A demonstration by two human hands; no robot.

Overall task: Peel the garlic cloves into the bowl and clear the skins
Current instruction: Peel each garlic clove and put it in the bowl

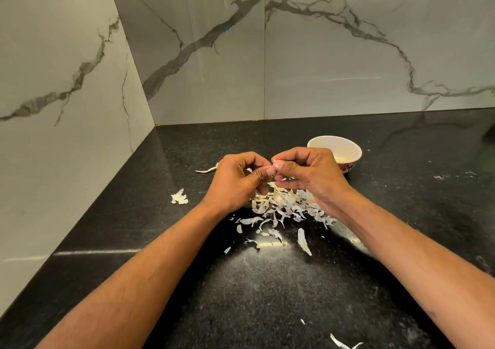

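Observation:
My left hand (238, 181) and my right hand (308, 174) meet fingertip to fingertip above the black counter, both pinched on a small garlic clove (273, 164) that is mostly hidden by the fingers. Below the hands lies a heap of pale garlic skins (289, 205). A small white bowl (345, 145) with a red patterned outside stands just behind my right hand; something pale yellow shows at its bottom.
Loose skins are scattered on the black counter (267, 295): one clump at the left (179, 197), a strip behind my left hand (206, 170), a few at the near edge (340, 343). Marble walls close off the left and back.

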